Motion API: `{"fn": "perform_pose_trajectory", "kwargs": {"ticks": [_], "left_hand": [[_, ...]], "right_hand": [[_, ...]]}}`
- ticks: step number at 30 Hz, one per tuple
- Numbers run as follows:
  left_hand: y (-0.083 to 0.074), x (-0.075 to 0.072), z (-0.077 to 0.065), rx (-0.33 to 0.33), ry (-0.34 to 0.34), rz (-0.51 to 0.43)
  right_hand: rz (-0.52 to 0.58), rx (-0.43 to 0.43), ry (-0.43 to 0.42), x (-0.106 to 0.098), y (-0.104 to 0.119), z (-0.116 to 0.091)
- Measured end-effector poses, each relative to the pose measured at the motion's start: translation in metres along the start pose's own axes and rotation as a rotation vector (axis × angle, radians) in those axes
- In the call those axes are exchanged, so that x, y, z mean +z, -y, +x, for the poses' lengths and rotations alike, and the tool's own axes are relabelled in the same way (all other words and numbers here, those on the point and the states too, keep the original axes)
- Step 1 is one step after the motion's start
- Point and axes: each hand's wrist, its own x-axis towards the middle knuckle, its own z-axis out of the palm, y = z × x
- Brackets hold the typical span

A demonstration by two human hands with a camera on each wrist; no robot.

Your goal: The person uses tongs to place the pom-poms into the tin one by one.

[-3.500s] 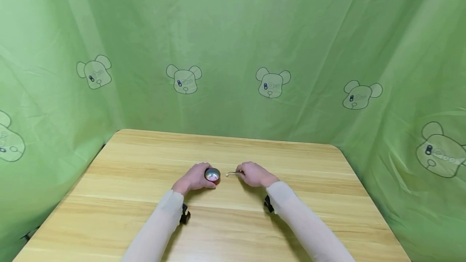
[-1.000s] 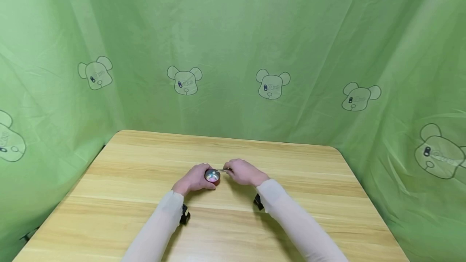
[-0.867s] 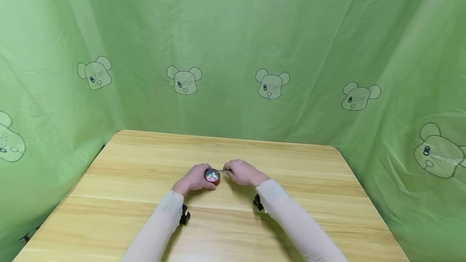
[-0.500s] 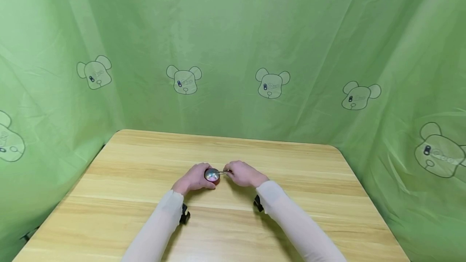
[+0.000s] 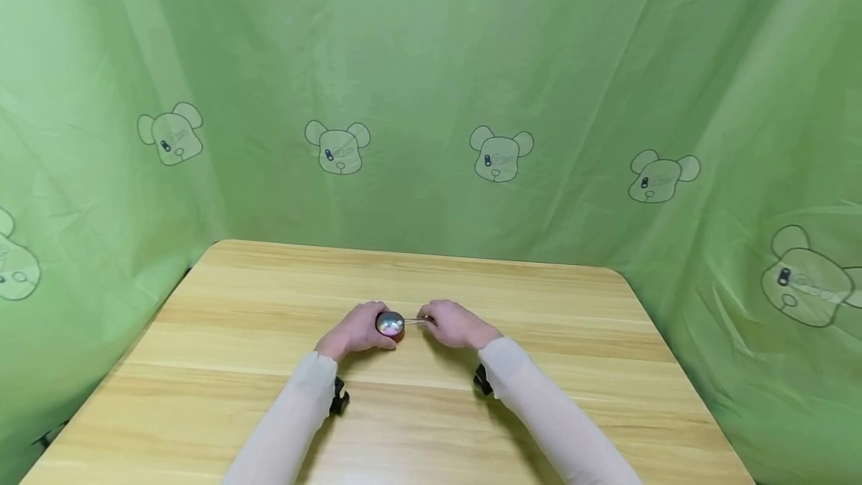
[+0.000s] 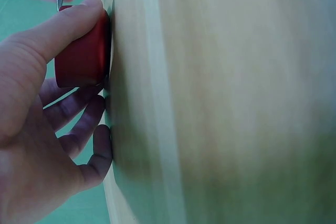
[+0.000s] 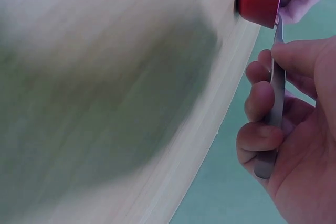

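Note:
A small round red metal cup [image 6: 84,56] with a shiny inside [image 5: 390,324] stands on the table left of centre. Pinkish and pale patches show within it in the head view. My left hand [image 5: 359,329] grips the cup from the left, thumb on the near side and fingers curving behind. From the other side, my right hand [image 5: 455,323] pinches metal tweezers [image 7: 277,98] between thumb and fingers. In the right wrist view the tweezers lie along the palm. Their tips point left, right at the cup's rim.
The light wood table [image 5: 417,425] has its far edge beyond the hands. Green cloth [image 5: 417,58] printed with bear heads hangs behind and on both sides. A black wrist device [image 5: 339,397] sits under each sleeve cuff.
From right of the cup, with a small pale bead at their tips, the tweezers moved left over it, then drew back slightly right to the rim. The left hand kept its grip.

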Motion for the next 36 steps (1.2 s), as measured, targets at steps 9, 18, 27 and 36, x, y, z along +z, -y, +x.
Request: {"fn": "perform_pose_trajectory", "kwargs": {"ticks": [9, 18, 27, 36], "left_hand": [[0.001, 0.001, 0.000, 0.017, -0.013, -0.005], [0.003, 0.002, 0.001, 0.010, 0.005, 0.012], [0.004, 0.000, -0.001, 0.019, 0.001, 0.019], [0.000, 0.001, -0.001, 0.015, 0.006, 0.007]], "right_hand": [[-0.002, 0.010, -0.006, -0.003, -0.003, -0.007], [-0.010, 0.015, -0.056, -0.010, -0.009, -0.022], [-0.015, 0.076, -0.066, -0.013, -0.034, -0.046], [0.000, 0.151, -0.089, -0.020, -0.058, -0.070]]}}
